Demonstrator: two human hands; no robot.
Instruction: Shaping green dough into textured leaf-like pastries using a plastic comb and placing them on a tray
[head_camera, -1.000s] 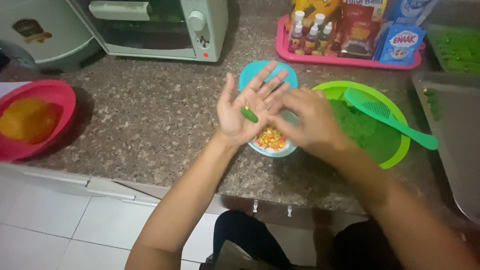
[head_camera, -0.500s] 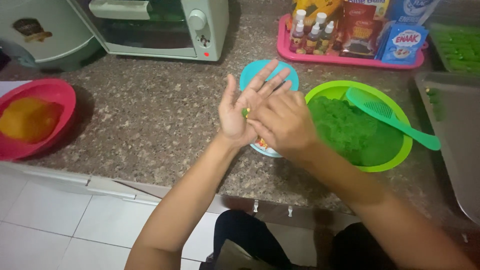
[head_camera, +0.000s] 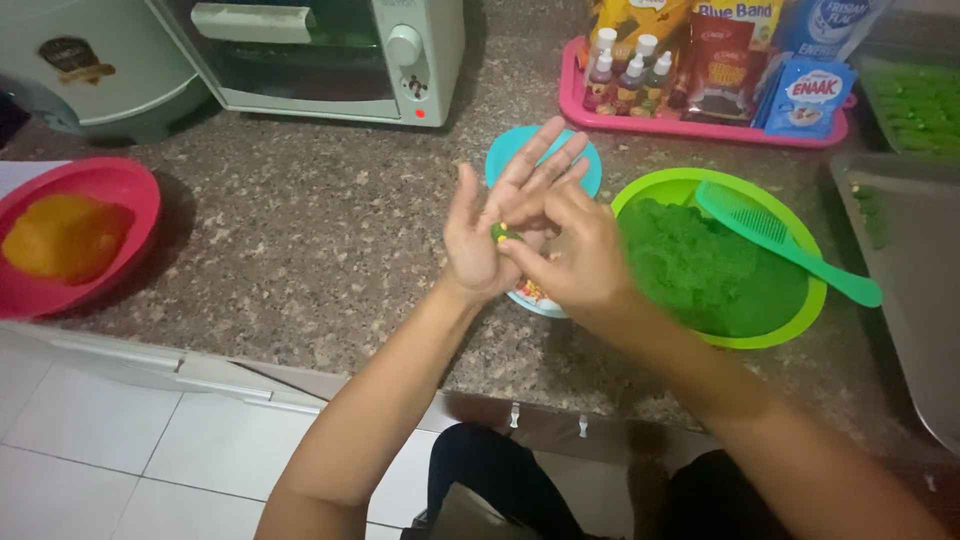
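Speckled granite counter (head_camera: 300, 250), viewed from above; white floor tiles seen below its edge. Left hand (head_camera: 495, 225) is held open, palm up, fingers spread and pointing away. A small green dough piece (head_camera: 500, 233) lies on the palm near the finger bases — a yellow speck is visible on it. Right hand (head_camera: 570, 255) is laid across the left from the right side, its fingertips pinched on the dough piece; how tightly it is gripped cannot be told.

Directly beneath both hands a blue bowl (head_camera: 520, 150) is seen, mostly covered; coloured bits show at its near rim, under the right wrist. Just right of the right hand: green bowl (head_camera: 720, 330) filled with green dough, a green comb (head_camera: 780, 240) resting across its rim. Beyond, a pink tray (head_camera: 700, 130) with small bottles and packets. Far right — a metal tray (head_camera: 900, 260). Beyond the left hand, an oven (head_camera: 330, 55); well to its left, a red bowl (head_camera: 110, 185) with orange contents.
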